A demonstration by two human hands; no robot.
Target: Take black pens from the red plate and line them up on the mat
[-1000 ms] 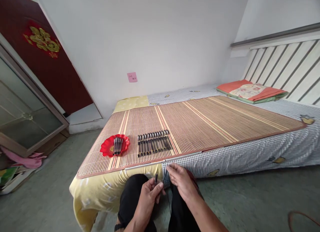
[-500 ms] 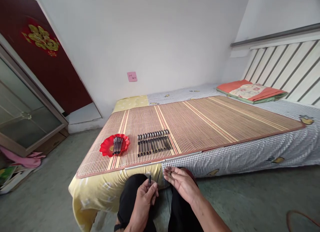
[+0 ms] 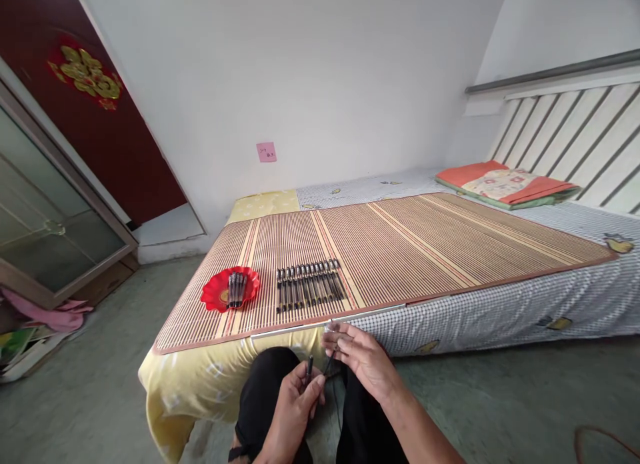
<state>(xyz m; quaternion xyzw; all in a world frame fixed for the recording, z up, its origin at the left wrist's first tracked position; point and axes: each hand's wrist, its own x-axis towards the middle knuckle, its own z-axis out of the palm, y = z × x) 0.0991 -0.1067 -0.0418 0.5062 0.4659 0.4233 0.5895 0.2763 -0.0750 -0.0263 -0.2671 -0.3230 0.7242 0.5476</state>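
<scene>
While holding a short dark pen part (image 3: 309, 369) nearly upright in the left grip (image 3: 298, 396), also supporting a thin dark rod (image 3: 329, 365), slanting up from the same fingers toward the right grip (image 3: 361, 359). Closing the left grip narrowly, pressing thumb toward fingers around the pen part. Curling the right grip loosely near the rod's upper end; being unable to tell from this view whether pinching it or merely standing beside it. Locating both pieces low, just in front of the near edge of the bed (image 3: 215, 371).

Judging by the slim, pen-like form, probably being very light, stiff and smooth, hence rolling or slipping easily between the fingertips. Suspecting hard plastic, possibly cracking under an excessive squeeze rather than yielding. Rating the rod as the weaker piece, likely flexing under sideways pressure. Recommending pinching the pen part around the middle of the barrel, between thumb and forefinger, leaving the ends free. Recommending holding the rod close to one end and loading it along its length only.

Noting a row of dark pens (image 3: 309, 277), lying side by side on the slatted mat (image 3: 400, 231), and a smaller bunch of pens (image 3: 237, 289), resting in the red dish (image 3: 213, 292). Expecting similar weight and slipperiness there.
</scene>
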